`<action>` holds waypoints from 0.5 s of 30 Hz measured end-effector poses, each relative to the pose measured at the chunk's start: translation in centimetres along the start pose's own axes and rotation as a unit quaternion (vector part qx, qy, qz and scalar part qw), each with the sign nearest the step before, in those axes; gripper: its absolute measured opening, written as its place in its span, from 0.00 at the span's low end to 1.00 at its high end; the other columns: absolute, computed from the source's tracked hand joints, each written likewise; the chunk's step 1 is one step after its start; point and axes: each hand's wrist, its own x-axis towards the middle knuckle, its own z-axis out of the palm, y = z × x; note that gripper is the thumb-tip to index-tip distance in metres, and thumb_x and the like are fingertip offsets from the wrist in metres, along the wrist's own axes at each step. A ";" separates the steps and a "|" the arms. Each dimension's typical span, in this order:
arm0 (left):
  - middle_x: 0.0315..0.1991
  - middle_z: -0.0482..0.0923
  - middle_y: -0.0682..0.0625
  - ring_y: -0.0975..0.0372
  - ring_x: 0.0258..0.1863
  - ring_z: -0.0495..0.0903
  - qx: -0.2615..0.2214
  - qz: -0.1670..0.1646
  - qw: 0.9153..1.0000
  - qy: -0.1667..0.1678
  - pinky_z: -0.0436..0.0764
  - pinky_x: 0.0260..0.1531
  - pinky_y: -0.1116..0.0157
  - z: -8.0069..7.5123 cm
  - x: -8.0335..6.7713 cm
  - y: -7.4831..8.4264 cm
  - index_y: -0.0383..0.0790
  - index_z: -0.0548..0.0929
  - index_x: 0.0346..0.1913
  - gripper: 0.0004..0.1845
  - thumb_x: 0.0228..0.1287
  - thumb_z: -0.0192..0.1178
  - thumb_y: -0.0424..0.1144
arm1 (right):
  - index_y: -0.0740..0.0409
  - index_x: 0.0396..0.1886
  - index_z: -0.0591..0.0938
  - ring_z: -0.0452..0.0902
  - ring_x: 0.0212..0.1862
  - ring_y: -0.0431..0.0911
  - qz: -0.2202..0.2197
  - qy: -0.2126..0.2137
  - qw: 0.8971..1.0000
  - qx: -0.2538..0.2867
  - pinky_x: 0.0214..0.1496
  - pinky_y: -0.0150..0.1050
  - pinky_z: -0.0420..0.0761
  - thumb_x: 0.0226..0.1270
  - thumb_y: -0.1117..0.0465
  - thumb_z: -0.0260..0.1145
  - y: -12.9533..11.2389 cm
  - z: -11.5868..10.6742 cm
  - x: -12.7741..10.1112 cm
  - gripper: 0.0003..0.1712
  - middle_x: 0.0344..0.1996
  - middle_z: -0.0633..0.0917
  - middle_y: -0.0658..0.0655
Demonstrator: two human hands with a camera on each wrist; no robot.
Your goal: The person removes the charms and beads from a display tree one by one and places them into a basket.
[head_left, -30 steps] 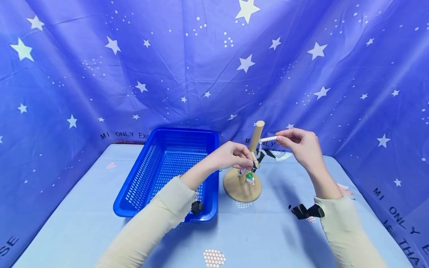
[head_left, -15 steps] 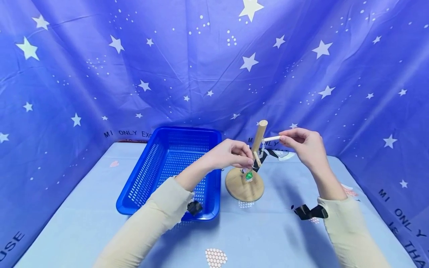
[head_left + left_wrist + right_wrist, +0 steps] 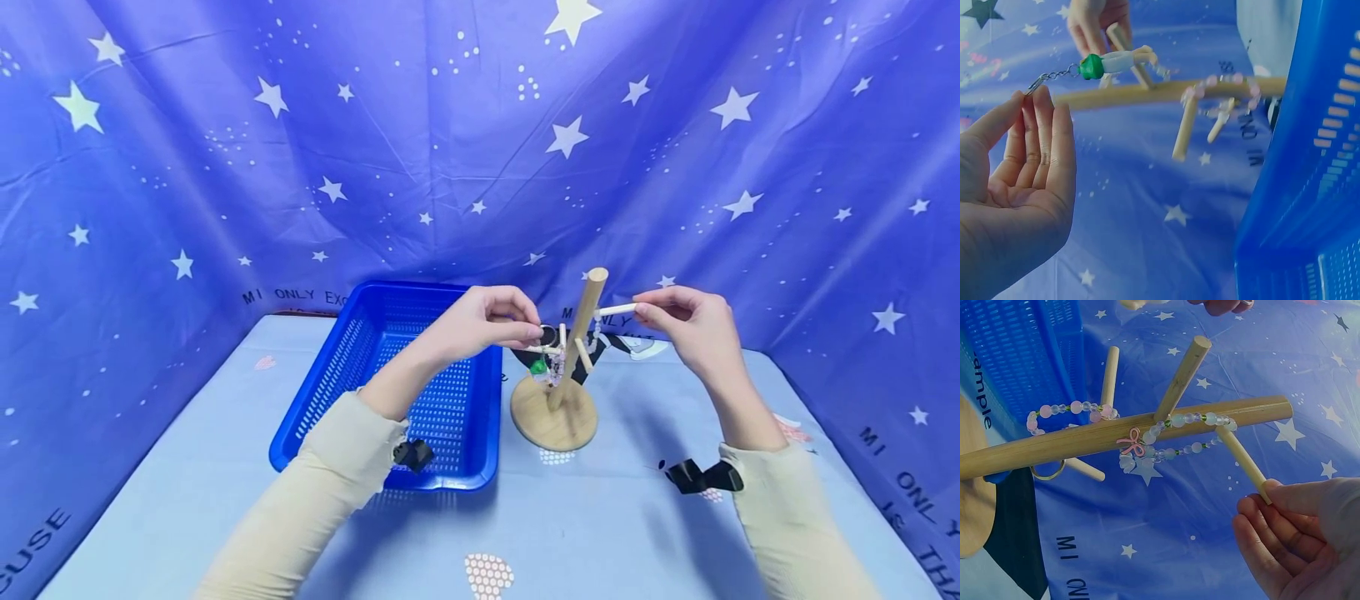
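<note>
My left hand (image 3: 491, 321) pinches the metal ring of a keychain between thumb and fingertips, left of the wooden stand (image 3: 555, 429). From its chain hangs a small figure with a green head (image 3: 1091, 67) and a white body (image 3: 1116, 61). My right hand (image 3: 690, 321) pinches the end of an upper peg (image 3: 1246, 464) on the stand's right side. A pale beaded bracelet (image 3: 1194, 419) with a pink bow charm hangs on that peg. A pink beaded bracelet (image 3: 1075, 407) hangs on another peg, lower down. Near the base, a metal ring (image 3: 1050, 472) shows by a lower peg.
A blue perforated basket (image 3: 491, 417) stands left of the stand, under my left forearm. The table has a light blue cloth (image 3: 600, 533) with printed patches. A blue star-patterned curtain (image 3: 420, 150) encloses the back and sides.
My left hand has moved up and left, away from the stand's front peg, carrying the keychain. My right hand keeps its pinch on the upper peg. The head view has shifted slightly.
</note>
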 end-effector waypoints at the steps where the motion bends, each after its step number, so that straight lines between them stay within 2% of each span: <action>1: 0.35 0.86 0.46 0.61 0.38 0.87 -0.002 0.000 1.000 0.007 0.87 0.51 0.55 -0.3 -0.1 0.0 0.30 0.81 0.42 0.05 0.66 0.63 0.28 | 0.69 0.48 0.85 0.84 0.32 0.25 0.000 0.000 1.000 0.002 0.38 0.21 0.84 0.69 0.57 0.68 0.0 0.0 0.0 0.18 0.25 0.82 0.26; 3: 0.36 0.86 0.44 0.60 0.38 0.87 -0.006 -0.001 1.000 0.021 0.87 0.51 0.55 -1.1 -0.3 0.1 0.30 0.81 0.43 0.05 0.65 0.63 0.27 | 0.70 0.48 0.85 0.84 0.32 0.25 0.000 -0.001 1.000 0.005 0.38 0.22 0.85 0.69 0.58 0.68 0.0 0.0 0.0 0.18 0.24 0.82 0.25; 7: 0.35 0.86 0.46 0.51 0.42 0.87 -0.009 -0.003 0.998 0.056 0.87 0.51 0.55 -2.6 -0.7 0.0 0.30 0.81 0.42 0.05 0.65 0.63 0.26 | 0.72 0.48 0.84 0.85 0.32 0.26 -0.004 -0.003 1.000 0.018 0.38 0.23 0.85 0.69 0.60 0.68 0.0 0.0 0.1 0.18 0.24 0.83 0.25; 11: 0.31 0.84 0.54 0.57 0.38 0.87 0.007 -0.010 0.996 0.092 0.87 0.50 0.58 -4.2 -0.9 -0.3 0.31 0.81 0.41 0.04 0.65 0.63 0.27 | 0.73 0.48 0.84 0.84 0.32 0.26 -0.002 -0.004 1.000 0.020 0.38 0.22 0.85 0.69 0.60 0.68 0.1 0.0 0.1 0.18 0.24 0.83 0.25; 15: 0.31 0.83 0.55 0.64 0.36 0.86 0.026 -0.026 0.992 0.120 0.87 0.50 0.58 -5.7 -1.0 -0.9 0.31 0.81 0.43 0.05 0.66 0.63 0.29 | 0.72 0.48 0.84 0.84 0.32 0.25 -0.001 -0.004 1.000 0.015 0.37 0.21 0.84 0.70 0.61 0.67 0.1 0.0 0.2 0.17 0.24 0.82 0.25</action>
